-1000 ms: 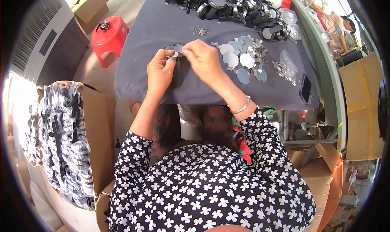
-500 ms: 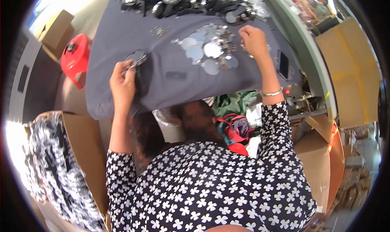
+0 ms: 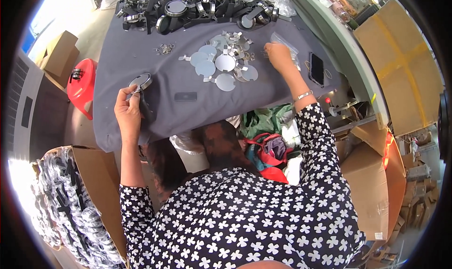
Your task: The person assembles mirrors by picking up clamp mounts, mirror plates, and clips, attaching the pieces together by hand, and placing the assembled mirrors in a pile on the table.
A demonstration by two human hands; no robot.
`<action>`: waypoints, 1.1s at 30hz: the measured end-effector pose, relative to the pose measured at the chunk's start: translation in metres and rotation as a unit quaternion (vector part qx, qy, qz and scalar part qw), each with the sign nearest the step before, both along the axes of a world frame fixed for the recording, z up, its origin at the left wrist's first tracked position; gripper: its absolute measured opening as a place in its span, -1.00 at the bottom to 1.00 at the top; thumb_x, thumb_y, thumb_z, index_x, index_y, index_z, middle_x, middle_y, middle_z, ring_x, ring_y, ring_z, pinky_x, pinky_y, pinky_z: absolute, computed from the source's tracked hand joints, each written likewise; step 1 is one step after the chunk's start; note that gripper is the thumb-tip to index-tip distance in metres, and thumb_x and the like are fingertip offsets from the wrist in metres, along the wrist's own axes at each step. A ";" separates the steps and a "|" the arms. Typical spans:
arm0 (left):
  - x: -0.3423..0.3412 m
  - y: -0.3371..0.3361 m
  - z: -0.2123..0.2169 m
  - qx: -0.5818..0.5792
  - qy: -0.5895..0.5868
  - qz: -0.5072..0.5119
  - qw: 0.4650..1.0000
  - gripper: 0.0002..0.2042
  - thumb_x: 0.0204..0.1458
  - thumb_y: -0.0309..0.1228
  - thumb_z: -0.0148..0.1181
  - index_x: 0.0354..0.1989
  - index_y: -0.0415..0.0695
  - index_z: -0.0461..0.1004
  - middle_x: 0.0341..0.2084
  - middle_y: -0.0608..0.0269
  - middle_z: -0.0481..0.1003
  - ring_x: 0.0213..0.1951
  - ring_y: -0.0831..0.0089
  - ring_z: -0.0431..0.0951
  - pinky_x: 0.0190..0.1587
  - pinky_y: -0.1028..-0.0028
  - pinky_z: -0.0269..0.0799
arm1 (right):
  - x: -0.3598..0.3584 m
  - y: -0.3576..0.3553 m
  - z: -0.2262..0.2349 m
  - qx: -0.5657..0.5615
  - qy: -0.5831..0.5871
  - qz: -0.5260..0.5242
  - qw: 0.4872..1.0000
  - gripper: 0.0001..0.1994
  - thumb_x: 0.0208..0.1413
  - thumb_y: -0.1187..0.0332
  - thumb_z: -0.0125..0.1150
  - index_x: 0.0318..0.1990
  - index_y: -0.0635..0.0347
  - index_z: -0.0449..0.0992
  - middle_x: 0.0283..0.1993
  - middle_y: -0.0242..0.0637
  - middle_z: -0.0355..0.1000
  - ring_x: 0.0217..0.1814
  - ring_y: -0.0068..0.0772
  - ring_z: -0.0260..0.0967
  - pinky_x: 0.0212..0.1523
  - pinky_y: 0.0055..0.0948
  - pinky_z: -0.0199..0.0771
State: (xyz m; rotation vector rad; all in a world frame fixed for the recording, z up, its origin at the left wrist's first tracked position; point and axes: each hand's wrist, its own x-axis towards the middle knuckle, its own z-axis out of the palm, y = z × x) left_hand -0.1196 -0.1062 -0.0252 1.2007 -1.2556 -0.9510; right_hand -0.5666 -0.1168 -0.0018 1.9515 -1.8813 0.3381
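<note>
My left hand (image 3: 128, 108) pinches a round metal-rimmed piece (image 3: 147, 83) by its near edge, above the left part of the cloth-covered table. A black strap-like part hangs down beside those fingers. Several flat silver discs with small tabs (image 3: 225, 82) lie in a loose pile in the middle. To the right of them, my right hand (image 3: 281, 57) is closed, fingertips down by tiny metal bits at the edge of a clear plastic bag (image 3: 287, 44). Whatever its fingers hold, if anything, is too small to see.
A heap of black-and-metal round pieces (image 3: 197, 8) covers the far side. Small metal bits (image 3: 165, 48) lie left of the discs, a dark flat bar (image 3: 185, 96) nearer me. A phone (image 3: 316, 69) rests at right. Cardboard boxes (image 3: 96, 179) and a red stool (image 3: 81, 88) flank the table.
The whole view has shifted, moving the table's things leftward in the picture. My right hand has come slightly nearer me, down by the tiny bits. My left hand keeps hold of the round piece.
</note>
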 end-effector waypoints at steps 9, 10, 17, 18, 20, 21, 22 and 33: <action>0.010 0.008 -0.001 -0.007 -0.006 -0.001 1.000 -0.87 0.05 -0.49 0.02 -0.24 -0.16 0.45 -0.75 0.54 0.24 -0.73 0.77 0.16 -0.70 0.67 0.04 | 0.021 -0.018 0.004 0.088 0.206 0.069 0.972 -0.90 -0.10 0.49 0.00 -0.50 0.22 0.47 -0.39 -0.11 0.43 -0.35 -0.11 0.45 -0.36 -0.24 0.47; 0.008 0.006 -0.001 -0.010 0.001 -0.010 1.000 -0.87 0.05 -0.49 0.02 -0.25 -0.17 0.45 -0.74 0.55 0.24 -0.72 0.77 0.15 -0.70 0.66 0.05 | 0.014 -0.019 0.004 0.087 0.225 0.083 0.967 -0.90 -0.10 0.49 -0.01 -0.47 0.21 0.47 -0.40 -0.12 0.43 -0.36 -0.11 0.44 -0.36 -0.24 0.47; 0.004 0.005 0.001 0.013 0.051 -0.034 0.998 -0.91 0.05 -0.51 0.02 -0.29 -0.18 0.41 -0.75 0.48 0.30 -0.74 0.75 0.20 -0.72 0.64 0.10 | 0.080 -0.002 0.032 -0.055 -0.182 0.121 0.974 -0.89 -0.09 0.50 0.07 -0.36 0.30 0.40 -0.50 -0.17 0.43 -0.47 -0.22 0.42 -0.42 -0.38 0.42; 0.003 0.004 0.001 0.008 0.052 -0.037 0.998 -0.90 0.06 -0.50 0.02 -0.26 -0.15 0.42 -0.74 0.50 0.30 -0.74 0.77 0.19 -0.72 0.67 0.09 | 0.104 0.001 0.030 -0.011 -0.388 0.107 0.915 -0.89 -0.06 0.55 0.09 -0.33 0.31 0.42 -0.49 -0.25 0.44 -0.51 -0.46 0.41 -0.47 -0.52 0.38; 0.003 0.003 0.000 0.005 0.049 -0.041 0.998 -0.89 0.07 -0.50 0.01 -0.24 -0.13 0.43 -0.72 0.52 0.29 -0.74 0.79 0.18 -0.72 0.69 0.09 | 0.157 0.013 0.030 0.067 -0.618 0.206 0.755 -0.93 -0.01 0.58 0.11 -0.33 0.29 0.44 -0.44 -0.34 0.45 -0.46 -0.58 0.43 -0.47 -0.65 0.40; 0.002 0.003 0.000 0.012 0.056 -0.035 0.998 -0.89 0.07 -0.50 0.01 -0.24 -0.13 0.43 -0.71 0.52 0.30 -0.73 0.79 0.18 -0.73 0.69 0.09 | 0.181 0.015 0.027 0.090 -0.649 0.237 0.717 -0.93 0.01 0.57 0.11 -0.32 0.30 0.43 -0.44 -0.30 0.45 -0.45 -0.52 0.46 -0.45 -0.59 0.47; 0.001 0.003 -0.001 0.018 0.062 -0.029 0.998 -0.89 0.08 -0.51 0.00 -0.24 -0.13 0.42 -0.71 0.52 0.30 -0.73 0.79 0.18 -0.73 0.69 0.09 | 0.203 0.017 0.020 0.111 -0.681 0.264 0.674 -0.93 0.02 0.56 0.11 -0.32 0.30 0.42 -0.43 -0.28 0.45 -0.44 -0.49 0.47 -0.45 -0.57 0.49; -0.004 0.000 0.001 0.018 0.049 -0.025 0.998 -0.89 0.04 -0.52 -0.03 -0.27 -0.13 0.40 -0.73 0.46 0.30 -0.72 0.75 0.22 -0.73 0.65 0.15 | 0.313 -0.001 -0.021 0.111 -0.760 0.244 0.593 -0.95 0.06 0.53 0.09 -0.35 0.35 0.43 -0.46 -0.31 0.41 -0.53 -0.58 0.36 -0.52 -0.61 0.44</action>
